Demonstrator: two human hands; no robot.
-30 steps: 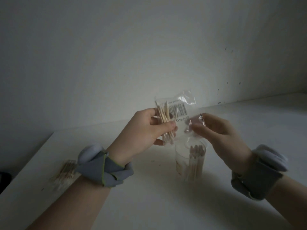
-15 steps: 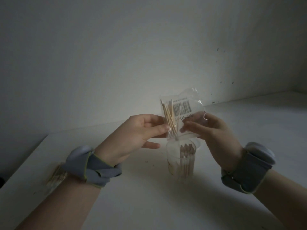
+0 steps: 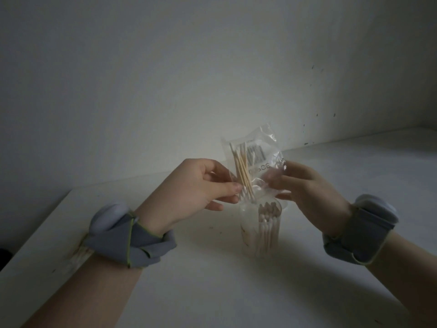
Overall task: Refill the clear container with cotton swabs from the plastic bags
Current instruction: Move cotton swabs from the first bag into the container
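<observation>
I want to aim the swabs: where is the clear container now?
Head view: the clear cylindrical plastic container stands on the white table just right of centre, directly below the crinkled clear plastic bag held by the left hand and right hand.

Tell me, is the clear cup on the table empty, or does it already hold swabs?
Partly filled. The clear container stands upright with a bunch of cotton swabs inside, leaving room beside them.

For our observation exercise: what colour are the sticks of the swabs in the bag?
Pale tan, like wood; the swabs show best in the head view.
</observation>
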